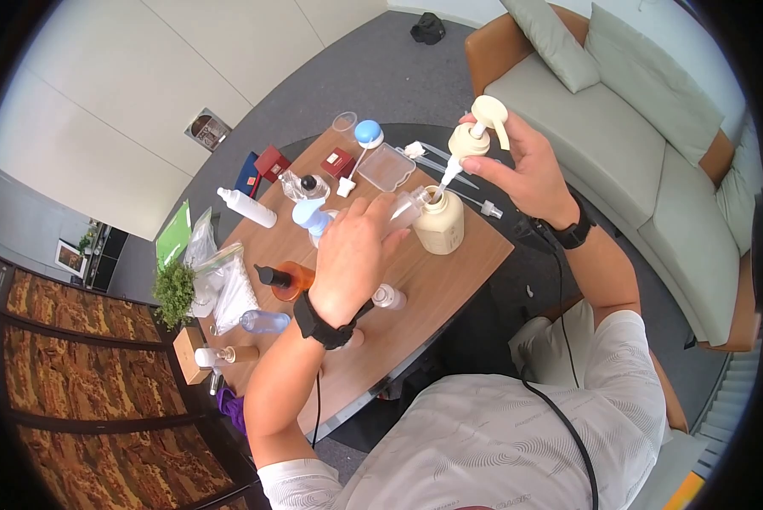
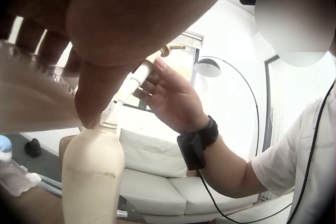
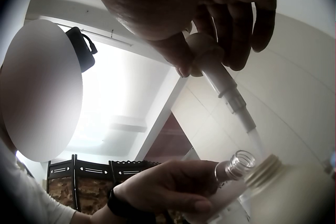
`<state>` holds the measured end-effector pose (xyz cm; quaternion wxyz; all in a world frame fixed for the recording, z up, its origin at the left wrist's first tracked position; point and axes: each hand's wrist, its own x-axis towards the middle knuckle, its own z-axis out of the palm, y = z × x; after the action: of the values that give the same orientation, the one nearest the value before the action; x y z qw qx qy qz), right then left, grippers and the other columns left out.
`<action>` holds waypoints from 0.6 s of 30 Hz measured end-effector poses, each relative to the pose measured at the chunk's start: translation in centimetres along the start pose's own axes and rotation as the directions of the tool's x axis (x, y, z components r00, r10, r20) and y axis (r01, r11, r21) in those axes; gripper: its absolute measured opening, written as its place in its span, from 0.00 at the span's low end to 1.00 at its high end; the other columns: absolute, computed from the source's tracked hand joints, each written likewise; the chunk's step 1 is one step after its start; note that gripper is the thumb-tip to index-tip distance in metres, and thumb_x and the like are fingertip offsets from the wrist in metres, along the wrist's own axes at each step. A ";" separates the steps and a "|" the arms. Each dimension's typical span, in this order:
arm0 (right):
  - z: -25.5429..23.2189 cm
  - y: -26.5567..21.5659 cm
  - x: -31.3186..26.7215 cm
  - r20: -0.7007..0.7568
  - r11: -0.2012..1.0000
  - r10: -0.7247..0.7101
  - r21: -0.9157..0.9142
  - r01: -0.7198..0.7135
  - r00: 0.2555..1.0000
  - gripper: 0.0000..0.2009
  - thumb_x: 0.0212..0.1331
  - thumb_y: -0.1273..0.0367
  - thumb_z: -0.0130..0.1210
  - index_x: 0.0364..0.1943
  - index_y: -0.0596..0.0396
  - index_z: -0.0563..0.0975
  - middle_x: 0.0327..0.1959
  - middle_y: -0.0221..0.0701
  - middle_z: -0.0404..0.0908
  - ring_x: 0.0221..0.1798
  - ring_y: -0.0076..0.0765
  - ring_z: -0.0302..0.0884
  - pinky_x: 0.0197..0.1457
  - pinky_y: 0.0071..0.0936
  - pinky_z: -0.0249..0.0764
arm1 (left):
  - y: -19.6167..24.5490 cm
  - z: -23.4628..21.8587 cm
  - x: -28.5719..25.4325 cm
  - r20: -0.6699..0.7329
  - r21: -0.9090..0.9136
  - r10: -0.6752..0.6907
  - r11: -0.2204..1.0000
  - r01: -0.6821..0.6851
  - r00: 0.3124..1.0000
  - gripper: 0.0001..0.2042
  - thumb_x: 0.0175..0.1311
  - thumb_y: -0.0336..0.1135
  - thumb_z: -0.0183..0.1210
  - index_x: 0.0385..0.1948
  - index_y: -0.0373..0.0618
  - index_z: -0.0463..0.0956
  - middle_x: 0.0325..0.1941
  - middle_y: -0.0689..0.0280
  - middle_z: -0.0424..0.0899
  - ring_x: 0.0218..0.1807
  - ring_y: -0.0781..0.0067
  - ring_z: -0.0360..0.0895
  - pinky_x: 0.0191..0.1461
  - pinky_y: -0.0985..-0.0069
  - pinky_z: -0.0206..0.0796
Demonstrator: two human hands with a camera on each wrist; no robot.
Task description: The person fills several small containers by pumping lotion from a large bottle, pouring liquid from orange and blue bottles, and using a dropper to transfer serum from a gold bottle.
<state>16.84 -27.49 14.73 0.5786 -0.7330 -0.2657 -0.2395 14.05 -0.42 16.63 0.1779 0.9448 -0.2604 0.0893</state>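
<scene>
My right hand (image 1: 522, 174) pinches the collar of a cream pump head (image 1: 469, 140), its tube reaching down to the mouth of a cream bottle (image 1: 439, 225) that stands upright on the table. My left hand (image 1: 356, 255) grips a clear bottle (image 1: 405, 212), tilted with its open neck beside the cream bottle's mouth. In the right wrist view, the clear bottle's threaded neck (image 3: 242, 162) lies close against the cream bottle's threaded neck (image 3: 264, 174). The left wrist view shows the pump's white shaft (image 2: 137, 77) above the cream bottle (image 2: 93, 176).
Around my left hand on the table (image 1: 432, 293) are an amber pump bottle (image 1: 292, 280), a blue-topped pump bottle (image 1: 312, 218), a white bottle (image 1: 250, 208) and a blue clear bottle (image 1: 264, 321). Farther back lie a clear tray (image 1: 387, 167) and a red box (image 1: 338, 162). A sofa (image 1: 602, 144) stands right.
</scene>
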 end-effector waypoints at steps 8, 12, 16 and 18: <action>-0.1 0.1 0.1 0.010 1.000 0.006 0.001 -0.006 1.000 0.19 0.64 0.68 0.70 0.57 0.59 0.80 0.49 0.31 0.86 0.52 0.25 0.80 0.60 0.27 0.73 | -0.2 -0.1 0.0 -0.021 0.023 0.037 0.999 -0.036 0.999 0.22 0.62 0.36 0.70 0.58 0.42 0.79 0.43 0.50 0.84 0.47 0.40 0.82 0.48 0.53 0.73; 0.0 0.0 0.1 0.005 1.000 -0.003 0.001 0.003 1.000 0.19 0.64 0.68 0.70 0.57 0.58 0.80 0.49 0.32 0.86 0.52 0.25 0.80 0.59 0.27 0.74 | -0.1 -0.2 0.0 -0.022 0.023 0.038 0.999 -0.038 0.999 0.22 0.62 0.36 0.70 0.58 0.42 0.79 0.44 0.50 0.84 0.48 0.41 0.82 0.49 0.53 0.73; -0.2 0.2 0.0 0.009 1.000 0.000 -0.022 0.000 1.000 0.19 0.64 0.68 0.70 0.57 0.58 0.80 0.49 0.31 0.86 0.52 0.25 0.80 0.59 0.27 0.74 | 0.0 -0.3 0.1 -0.023 0.016 0.034 0.999 -0.034 0.999 0.22 0.62 0.35 0.70 0.57 0.41 0.79 0.44 0.50 0.84 0.48 0.41 0.82 0.50 0.53 0.73; -0.1 0.1 0.1 0.003 1.000 -0.006 -0.011 0.006 1.000 0.19 0.64 0.68 0.70 0.57 0.58 0.80 0.49 0.31 0.86 0.52 0.25 0.80 0.59 0.27 0.74 | 0.0 -0.3 0.1 -0.028 0.016 0.039 0.999 -0.039 0.999 0.22 0.62 0.35 0.70 0.57 0.41 0.79 0.44 0.51 0.84 0.48 0.41 0.82 0.50 0.53 0.72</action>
<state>16.95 -27.62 14.72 0.5733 -0.7359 -0.2674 -0.2415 14.08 -0.34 16.88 0.1724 0.9395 -0.2755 0.1084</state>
